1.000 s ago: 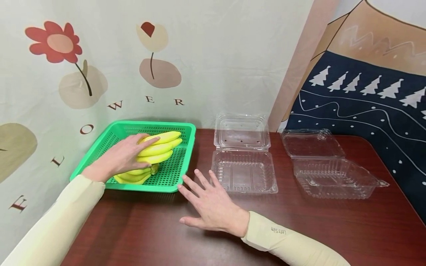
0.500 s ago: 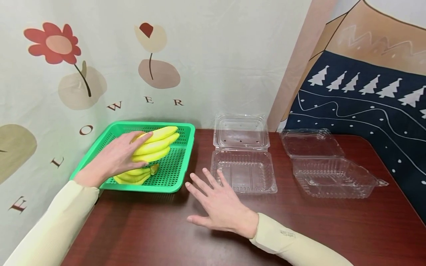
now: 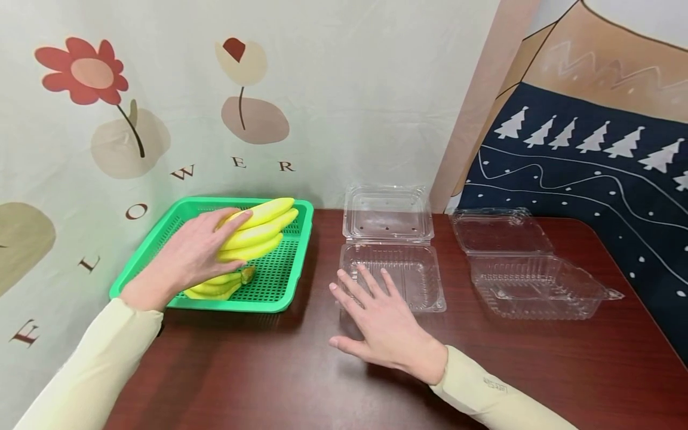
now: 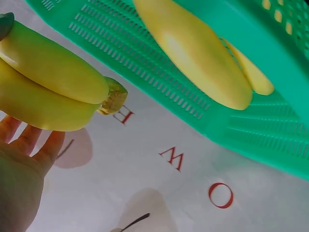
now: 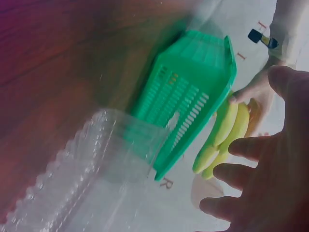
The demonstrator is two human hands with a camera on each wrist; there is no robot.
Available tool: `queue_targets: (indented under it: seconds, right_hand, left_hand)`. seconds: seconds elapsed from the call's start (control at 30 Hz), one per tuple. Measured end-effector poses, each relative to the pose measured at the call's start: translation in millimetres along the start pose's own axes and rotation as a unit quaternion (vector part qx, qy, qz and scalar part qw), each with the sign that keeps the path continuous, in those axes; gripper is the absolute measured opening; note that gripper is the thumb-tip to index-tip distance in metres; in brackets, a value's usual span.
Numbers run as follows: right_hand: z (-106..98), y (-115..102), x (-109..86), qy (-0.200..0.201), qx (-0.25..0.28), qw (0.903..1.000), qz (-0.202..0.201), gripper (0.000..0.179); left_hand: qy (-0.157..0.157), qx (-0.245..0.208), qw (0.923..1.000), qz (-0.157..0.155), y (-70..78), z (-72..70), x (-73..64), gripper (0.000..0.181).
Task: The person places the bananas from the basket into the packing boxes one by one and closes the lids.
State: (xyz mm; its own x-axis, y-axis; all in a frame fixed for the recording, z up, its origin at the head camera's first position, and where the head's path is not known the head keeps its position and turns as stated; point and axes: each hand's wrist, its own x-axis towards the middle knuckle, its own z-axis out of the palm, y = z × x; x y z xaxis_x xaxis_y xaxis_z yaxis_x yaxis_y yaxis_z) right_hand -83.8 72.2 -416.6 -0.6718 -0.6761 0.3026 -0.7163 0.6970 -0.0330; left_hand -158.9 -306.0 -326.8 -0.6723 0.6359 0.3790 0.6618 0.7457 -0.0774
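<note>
My left hand (image 3: 188,254) grips a bunch of yellow bananas (image 3: 266,230), thumb on the near side, and holds it tilted up over the green basket (image 3: 303,257). In the left wrist view this bunch (image 4: 53,72) is raised apart from the basket, its brown stem end showing. A second banana bunch (image 3: 215,286) lies inside the basket, partly hidden under the left hand. My right hand (image 3: 389,331) is spread, holding nothing, its fingertips overlapping the near left part of a clear plastic clamshell box (image 3: 438,278); whether they touch it I cannot tell.
The clamshell's lid (image 3: 387,215) stands raised behind it. Farther right is another clear clamshell box (image 3: 537,304), also with its lid (image 3: 502,233) back. All stand on a dark red-brown table (image 3: 258,370), with a printed curtain (image 3: 344,107) behind.
The held bananas have risen a little, their tips now higher above the basket. My right hand has moved right, from beside the basket to the nearer clamshell box.
</note>
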Motion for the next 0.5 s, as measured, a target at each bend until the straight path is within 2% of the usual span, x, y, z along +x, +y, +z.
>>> queue_targets:
  seconds: [0.23, 0.5]
  right_hand:
    - [-8.6, 16.0, -9.3, 0.008, 0.002, 0.9995, 0.032, 0.085]
    - [-15.9, 35.5, -18.8, 0.021, 0.006, 0.9977, 0.064, 0.085]
  left_hand:
    - [0.023, 0.005, 0.9996, 0.014, 11.0, -0.2, 8.8, 0.095]
    - [0.034, 0.008, 0.9992, 0.019, 24.5, -3.8, 19.0, 0.092]
